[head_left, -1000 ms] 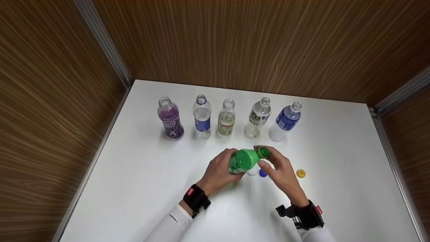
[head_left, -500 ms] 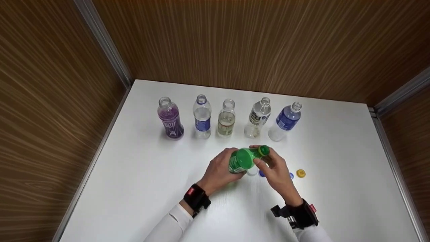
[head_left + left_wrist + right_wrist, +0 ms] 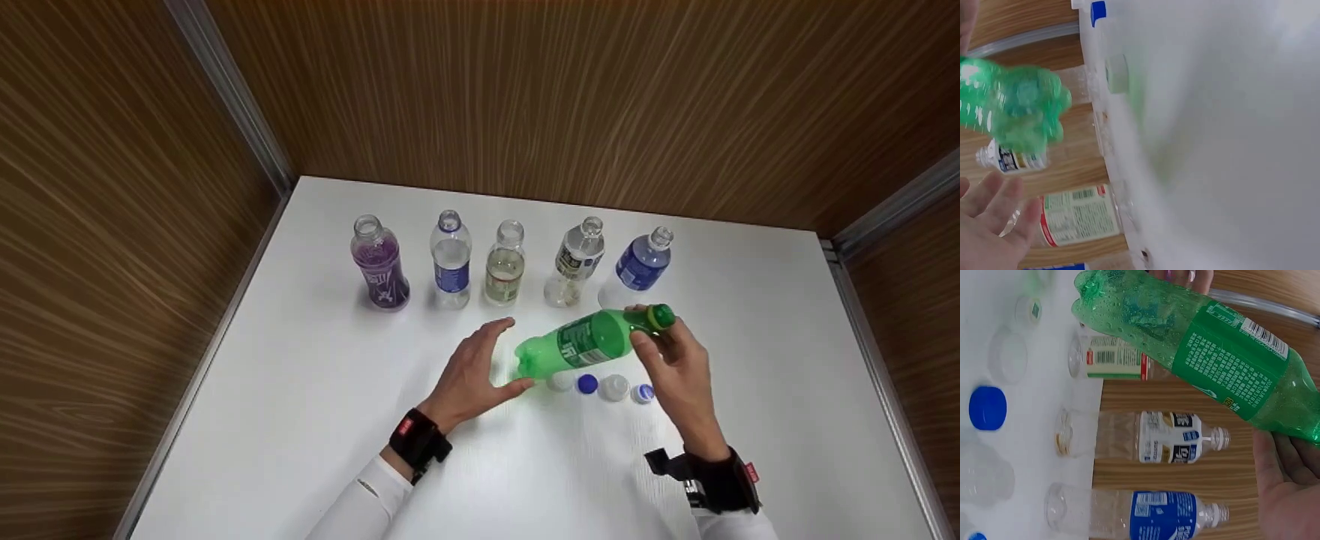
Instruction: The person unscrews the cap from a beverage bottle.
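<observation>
A green plastic bottle [image 3: 574, 346] is tilted above the table, its mouth with a yellow ring pointing up to the right. My right hand [image 3: 679, 367] grips it round the neck. At the bottle's base, my left hand [image 3: 469, 379] is spread with thumb and fingers apart. In the left wrist view the left hand [image 3: 996, 225] shows a gap to the bottle base [image 3: 1024, 107]. Beneath the bottle lie a white cap [image 3: 561, 382], a blue cap [image 3: 587, 384], a clear whitish cap [image 3: 616, 388] and a blue-and-white cap [image 3: 643, 393].
Behind stands a row of uncapped bottles: a purple one [image 3: 382, 274], a blue-labelled one [image 3: 451, 274], a pale-labelled one [image 3: 504, 277], a black-and-white-labelled one [image 3: 576, 262] and another blue-labelled one [image 3: 641, 264]. Wood-grain panels [image 3: 525, 97] enclose the white table [image 3: 315, 390].
My left hand has let go of the green bottle and drawn slightly left. Gripping its neck, my right hand has carried the bottle right and tipped it flatter. The yellow cap is now hidden.
</observation>
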The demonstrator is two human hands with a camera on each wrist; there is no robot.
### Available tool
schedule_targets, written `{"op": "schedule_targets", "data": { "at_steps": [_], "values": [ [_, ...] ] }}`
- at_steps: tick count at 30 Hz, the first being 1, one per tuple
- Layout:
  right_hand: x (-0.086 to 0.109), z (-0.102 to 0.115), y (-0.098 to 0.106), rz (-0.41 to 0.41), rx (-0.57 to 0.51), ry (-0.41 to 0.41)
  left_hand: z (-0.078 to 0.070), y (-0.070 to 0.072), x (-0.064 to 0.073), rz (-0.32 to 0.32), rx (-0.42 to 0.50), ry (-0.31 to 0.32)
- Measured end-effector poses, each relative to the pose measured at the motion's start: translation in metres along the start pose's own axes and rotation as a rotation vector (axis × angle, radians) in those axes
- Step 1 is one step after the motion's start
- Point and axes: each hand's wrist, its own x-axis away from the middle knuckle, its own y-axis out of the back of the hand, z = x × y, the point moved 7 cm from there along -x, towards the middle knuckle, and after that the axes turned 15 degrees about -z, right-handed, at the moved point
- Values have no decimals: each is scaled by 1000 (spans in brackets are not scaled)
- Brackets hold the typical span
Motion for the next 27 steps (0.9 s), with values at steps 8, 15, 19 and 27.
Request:
{"op": "schedule_targets", "data": {
  "at_steps": [8, 15, 19, 27],
  "values": [
    [-17, -2, 60, -169, 175, -3, 30, 28, 2, -64, -73, 56],
    [-34, -8, 98, -301, 317, 48, 50, 48, 3, -130, -116, 67],
    [-48, -9, 102, -342, 393, 108, 56, 54, 7, -134, -136, 79],
    [-76, -18, 93, -374, 520, 200, 61, 57, 13, -118, -170, 117]
  ]
}}
